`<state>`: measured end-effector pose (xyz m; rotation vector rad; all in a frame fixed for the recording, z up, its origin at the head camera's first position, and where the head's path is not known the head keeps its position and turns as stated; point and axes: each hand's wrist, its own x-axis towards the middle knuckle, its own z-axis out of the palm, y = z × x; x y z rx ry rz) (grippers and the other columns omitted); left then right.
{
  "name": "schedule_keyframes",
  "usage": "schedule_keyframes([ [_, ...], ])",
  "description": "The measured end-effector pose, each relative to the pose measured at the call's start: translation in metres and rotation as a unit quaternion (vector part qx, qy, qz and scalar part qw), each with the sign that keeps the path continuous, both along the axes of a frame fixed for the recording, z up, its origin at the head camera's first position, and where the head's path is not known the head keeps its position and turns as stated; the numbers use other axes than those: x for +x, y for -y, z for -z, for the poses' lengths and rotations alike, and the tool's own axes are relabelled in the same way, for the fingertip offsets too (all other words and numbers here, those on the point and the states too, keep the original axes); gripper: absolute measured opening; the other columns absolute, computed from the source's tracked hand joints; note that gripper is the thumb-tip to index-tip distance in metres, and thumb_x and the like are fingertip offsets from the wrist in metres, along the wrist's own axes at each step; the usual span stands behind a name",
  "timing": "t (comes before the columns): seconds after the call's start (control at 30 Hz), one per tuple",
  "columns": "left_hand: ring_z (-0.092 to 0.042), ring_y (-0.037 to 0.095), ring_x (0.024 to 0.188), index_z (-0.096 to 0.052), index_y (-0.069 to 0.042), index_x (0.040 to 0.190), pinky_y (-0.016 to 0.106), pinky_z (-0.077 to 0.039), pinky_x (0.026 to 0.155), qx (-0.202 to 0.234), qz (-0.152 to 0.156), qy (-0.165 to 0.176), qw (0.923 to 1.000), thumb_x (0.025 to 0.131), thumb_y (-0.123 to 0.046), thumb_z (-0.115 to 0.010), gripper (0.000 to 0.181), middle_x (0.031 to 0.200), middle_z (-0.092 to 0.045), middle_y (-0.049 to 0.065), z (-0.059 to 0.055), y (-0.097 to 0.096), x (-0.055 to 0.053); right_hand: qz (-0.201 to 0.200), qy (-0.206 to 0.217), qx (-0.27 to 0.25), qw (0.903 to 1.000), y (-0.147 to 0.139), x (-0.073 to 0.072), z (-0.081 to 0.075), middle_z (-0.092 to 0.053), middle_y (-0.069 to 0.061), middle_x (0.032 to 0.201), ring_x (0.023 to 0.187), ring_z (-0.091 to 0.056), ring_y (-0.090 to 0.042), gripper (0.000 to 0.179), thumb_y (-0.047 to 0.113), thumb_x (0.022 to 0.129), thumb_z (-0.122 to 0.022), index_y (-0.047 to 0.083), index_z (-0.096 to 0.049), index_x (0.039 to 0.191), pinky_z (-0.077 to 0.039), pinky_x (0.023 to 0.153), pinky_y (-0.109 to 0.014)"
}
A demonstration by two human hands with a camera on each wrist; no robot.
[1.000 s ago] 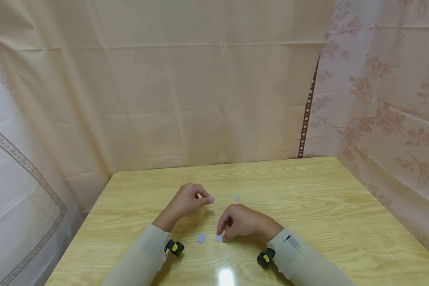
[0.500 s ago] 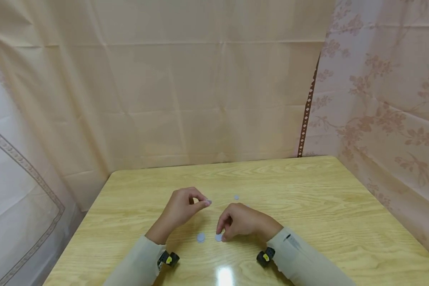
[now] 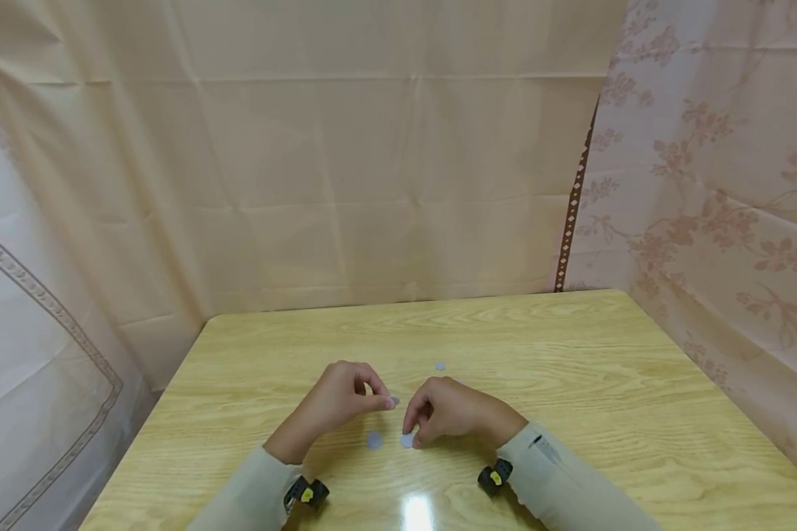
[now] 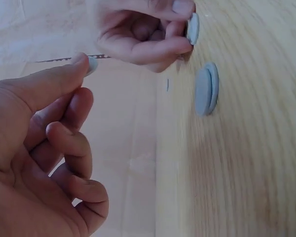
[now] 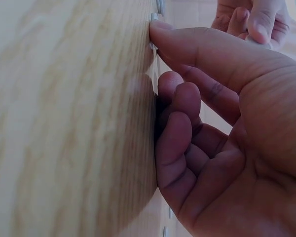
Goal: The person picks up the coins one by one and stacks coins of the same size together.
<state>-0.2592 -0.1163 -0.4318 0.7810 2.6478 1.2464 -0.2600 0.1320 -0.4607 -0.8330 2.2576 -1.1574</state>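
Note:
My left hand [image 3: 335, 398] pinches a small pale disc [image 4: 92, 65] between thumb and forefinger, raised above the table. Close beside it, my right hand [image 3: 448, 409] holds another pale blue-grey disc [image 3: 407, 441] by its edge, low at the tabletop, between thumb and fingertips. Its other fingers are curled near the wood. Just left of that disc, two similar discs [image 4: 206, 90] lie stacked and slightly offset, the upper one not quite covering the lower.
A smaller disc [image 3: 440, 366] lies farther back on the wooden table [image 3: 571, 383]. Part of another pale disc [image 3: 462, 383] peeks out behind the right hand. Beige curtains [image 3: 372, 184] hang beyond the table's back edge. Light glares near the front.
My left hand, still pinching its disc, has come down toward the front of the table and nearer the right hand's disc. My right hand has stayed in place.

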Motion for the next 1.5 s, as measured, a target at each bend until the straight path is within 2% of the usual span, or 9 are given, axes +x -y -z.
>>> schedule_keyframes([
  [0.13,-0.045,0.005,0.057,-0.078,-0.03,0.084,0.021,-0.039,0.05,-0.011,0.032,-0.002,0.9994,0.091,-0.032,-0.081,0.007,0.082,-0.068,-0.013,0.001,-0.002,0.001,0.0,-0.001,0.002,1.0,-0.001,0.0,0.0,-0.065,-0.003,0.066,0.054,-0.046,-0.006,0.014,0.004,0.083,-0.085,0.015,-0.081,0.09,-0.037,0.051,-0.02],
  [0.27,-0.046,0.006,0.059,-0.079,-0.024,0.089,0.021,-0.04,0.052,-0.025,0.053,0.002,0.9983,0.094,-0.025,-0.078,0.005,0.085,-0.071,-0.012,0.005,-0.004,0.002,0.002,-0.004,0.006,1.0,-0.001,0.0,-0.001,-0.065,-0.003,0.066,0.054,-0.046,-0.006,0.013,0.005,0.083,-0.085,0.015,-0.081,0.09,-0.037,0.051,-0.02],
  [0.43,-0.044,0.006,0.058,-0.08,-0.019,0.09,0.022,-0.038,0.051,-0.032,0.057,0.04,0.9971,0.096,-0.02,-0.075,0.007,0.082,-0.069,-0.008,0.01,-0.009,0.003,0.002,-0.011,0.01,0.9999,0.0,0.0,-0.001,-0.067,-0.003,0.067,0.054,-0.046,-0.005,0.012,0.006,0.083,-0.086,0.016,-0.08,0.089,-0.037,0.051,-0.02],
  [0.6,-0.038,0.007,0.052,-0.081,-0.015,0.087,0.021,-0.033,0.048,-0.035,0.063,0.078,0.9943,0.096,-0.016,-0.075,0.011,0.081,-0.071,-0.003,0.013,-0.014,0.004,0.013,-0.017,0.02,0.9996,-0.001,-0.002,0.001,-0.062,0.002,0.064,0.055,-0.046,-0.005,0.015,0.008,0.081,-0.088,0.019,-0.079,0.086,-0.037,0.051,-0.02],
  [0.8,-0.042,0.007,0.05,-0.082,-0.014,0.083,0.021,-0.035,0.048,-0.045,0.07,0.102,0.9913,0.094,-0.014,-0.076,0.012,0.079,-0.076,-0.003,0.018,-0.017,0.007,0.008,-0.009,0.008,0.9999,-0.001,-0.002,0.003,-0.062,0.001,0.064,0.054,-0.046,-0.005,0.017,0.005,0.08,-0.087,0.019,-0.08,0.086,-0.036,0.05,-0.02],
  [0.93,-0.044,0.007,0.049,-0.082,-0.013,0.082,0.02,-0.035,0.048,-0.052,0.071,0.101,0.991,0.092,-0.015,-0.078,0.011,0.076,-0.076,-0.003,0.02,-0.019,0.01,-0.001,-0.011,0.004,0.9999,-0.001,-0.002,0.003,-0.062,0.001,0.063,0.053,-0.045,-0.005,0.016,0.003,0.081,-0.085,0.018,-0.08,0.087,-0.036,0.049,-0.019],
  [1.27,-0.05,0.007,0.053,-0.079,-0.015,0.075,0.022,-0.04,0.05,-0.079,0.033,0.078,0.9933,0.089,-0.016,-0.08,0.015,0.068,-0.072,-0.004,0.019,-0.023,0.015,0.0,-0.014,0.006,0.9999,-0.001,-0.001,0.002,-0.063,0.001,0.065,0.054,-0.046,-0.005,0.015,0.005,0.081,-0.086,0.017,-0.08,0.088,-0.037,0.051,-0.019],
  [1.5,-0.049,0.005,0.05,-0.077,-0.015,0.072,0.022,-0.038,0.048,-0.09,0.026,0.067,0.9933,0.089,-0.014,-0.077,0.017,0.064,-0.069,-0.004,0.022,-0.024,0.016,-0.004,-0.014,0.001,0.9999,-0.001,-0.001,0.002,-0.064,-0.001,0.066,0.053,-0.046,-0.005,0.015,0.005,0.081,-0.086,0.016,-0.08,0.089,-0.036,0.05,-0.019],
])
